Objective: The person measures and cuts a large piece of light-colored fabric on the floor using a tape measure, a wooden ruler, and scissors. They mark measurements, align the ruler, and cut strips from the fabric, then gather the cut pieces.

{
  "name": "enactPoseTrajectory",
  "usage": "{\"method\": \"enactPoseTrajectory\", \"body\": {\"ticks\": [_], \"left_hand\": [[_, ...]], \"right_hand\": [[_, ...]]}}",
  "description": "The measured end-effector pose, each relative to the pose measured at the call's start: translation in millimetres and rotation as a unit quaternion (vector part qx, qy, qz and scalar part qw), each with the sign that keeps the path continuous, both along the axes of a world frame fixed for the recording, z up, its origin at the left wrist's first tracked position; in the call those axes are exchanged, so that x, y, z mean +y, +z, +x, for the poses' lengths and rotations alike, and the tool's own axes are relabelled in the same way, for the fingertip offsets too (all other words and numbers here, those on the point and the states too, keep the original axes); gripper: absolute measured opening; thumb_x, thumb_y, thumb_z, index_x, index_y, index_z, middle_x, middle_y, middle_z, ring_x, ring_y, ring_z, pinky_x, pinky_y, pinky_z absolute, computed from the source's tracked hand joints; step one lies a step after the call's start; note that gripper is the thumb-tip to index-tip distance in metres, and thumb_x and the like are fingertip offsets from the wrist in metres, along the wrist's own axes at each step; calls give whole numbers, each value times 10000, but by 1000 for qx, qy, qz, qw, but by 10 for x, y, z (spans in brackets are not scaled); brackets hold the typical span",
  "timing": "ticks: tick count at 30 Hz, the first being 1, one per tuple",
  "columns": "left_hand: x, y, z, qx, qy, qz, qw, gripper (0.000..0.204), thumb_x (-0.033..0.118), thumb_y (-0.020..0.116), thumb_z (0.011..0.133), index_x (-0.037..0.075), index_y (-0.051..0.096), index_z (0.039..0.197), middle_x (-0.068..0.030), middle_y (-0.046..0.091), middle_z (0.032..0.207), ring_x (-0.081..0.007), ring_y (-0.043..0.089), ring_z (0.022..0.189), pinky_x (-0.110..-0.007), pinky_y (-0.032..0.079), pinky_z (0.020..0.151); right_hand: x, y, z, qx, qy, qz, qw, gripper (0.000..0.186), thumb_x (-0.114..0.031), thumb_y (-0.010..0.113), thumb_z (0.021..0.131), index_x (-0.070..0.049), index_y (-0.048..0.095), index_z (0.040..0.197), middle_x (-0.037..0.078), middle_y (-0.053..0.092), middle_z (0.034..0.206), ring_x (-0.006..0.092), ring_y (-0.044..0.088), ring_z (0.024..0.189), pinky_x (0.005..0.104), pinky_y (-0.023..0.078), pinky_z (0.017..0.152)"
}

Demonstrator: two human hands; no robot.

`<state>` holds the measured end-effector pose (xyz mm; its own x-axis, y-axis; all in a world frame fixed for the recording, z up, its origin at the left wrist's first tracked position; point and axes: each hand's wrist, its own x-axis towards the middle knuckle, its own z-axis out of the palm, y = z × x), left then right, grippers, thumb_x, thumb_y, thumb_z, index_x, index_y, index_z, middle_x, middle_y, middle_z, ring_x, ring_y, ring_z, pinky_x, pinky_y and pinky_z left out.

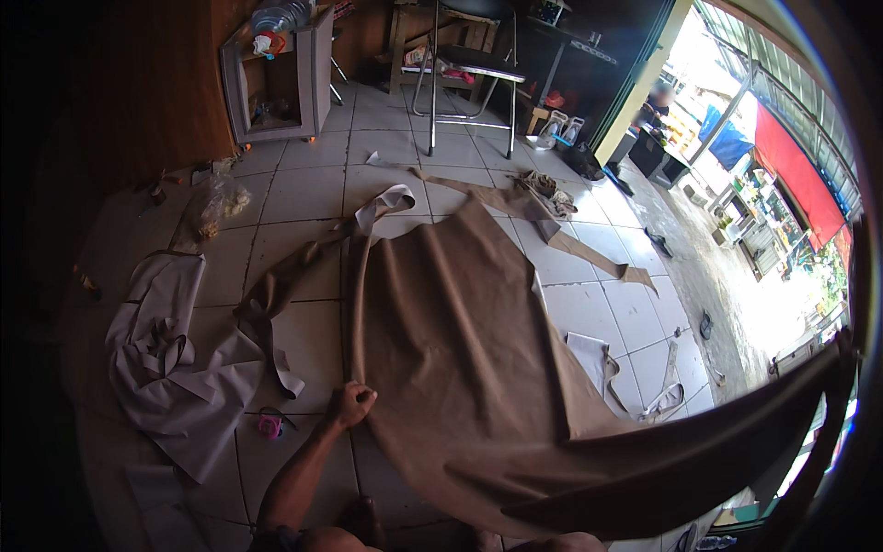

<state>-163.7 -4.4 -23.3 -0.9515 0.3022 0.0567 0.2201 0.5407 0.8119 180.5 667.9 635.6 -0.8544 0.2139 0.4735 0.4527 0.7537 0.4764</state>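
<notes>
A large brown leather-like sheet (451, 322) is spread over the floor in front of me, with soft folds running along it. My left hand (352, 405) is closed on its left edge, low to the tiles. Out at the far right, my right hand (842, 344) grips a corner of the sheet and holds it up, so the near part stretches across in a raised band. That hand is dark and its fingers are hard to make out. Left of the sheet, a crumpled piece of the material (198, 368) lies with its pale side up.
Cut strips (589, 253) and scraps lie around the sheet. A small pink object (269, 425) sits left of my hand. Farther back stand a folding chair (474, 69) and a grey cabinet (317, 83). A plastic bag (221, 202) rests at the left; the doorway opens right.
</notes>
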Motion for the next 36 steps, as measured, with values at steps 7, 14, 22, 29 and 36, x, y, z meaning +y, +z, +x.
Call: {"method": "enactPoseTrajectory", "body": {"ticks": [7,14,22,29,36], "left_hand": [[120,340,331,19,74,-16,997,259,270,696,955,17,749,956,-173,740,974,-331,730,917,-408,561,831],[419,341,1058,-376,87,254,887,623,513,651,998,61,556,1416,-86,673,1283,-210,621,1184,-372,479,1016],[213,-174,1815,-341,2,165,925,383,307,770,938,24,662,1172,-48,660,1096,-145,613,1021,-312,494,923],[-1599,181,1472,-179,215,164,946,488,219,752,941,24,548,1339,-61,614,1195,-177,600,1014,-336,494,929],[-2228,353,1763,-330,142,85,929,394,246,726,964,-36,639,1225,-54,670,1083,-130,586,944,-303,468,877]], "right_hand": [[-2412,-1503,-2894,132,399,-679,602,385,-218,639,975,7,622,1287,221,601,1337,287,687,1068,396,551,914],[-3008,-2585,-4406,-116,386,-463,790,440,-324,731,943,-147,655,1338,171,774,985,312,750,924,395,592,858],[-1536,-5048,-2597,-183,104,-547,811,723,-368,785,885,-62,486,1467,243,647,1300,408,609,1237,480,501,1020],[-2002,-6249,-1385,-134,-91,-561,812,891,-524,782,851,-65,413,1519,287,634,1220,447,644,1133,512,516,957],[-2940,-6257,-748,-114,-95,-670,728,640,-467,786,859,-32,603,1292,254,712,1109,432,690,1045,487,536,907]]}}
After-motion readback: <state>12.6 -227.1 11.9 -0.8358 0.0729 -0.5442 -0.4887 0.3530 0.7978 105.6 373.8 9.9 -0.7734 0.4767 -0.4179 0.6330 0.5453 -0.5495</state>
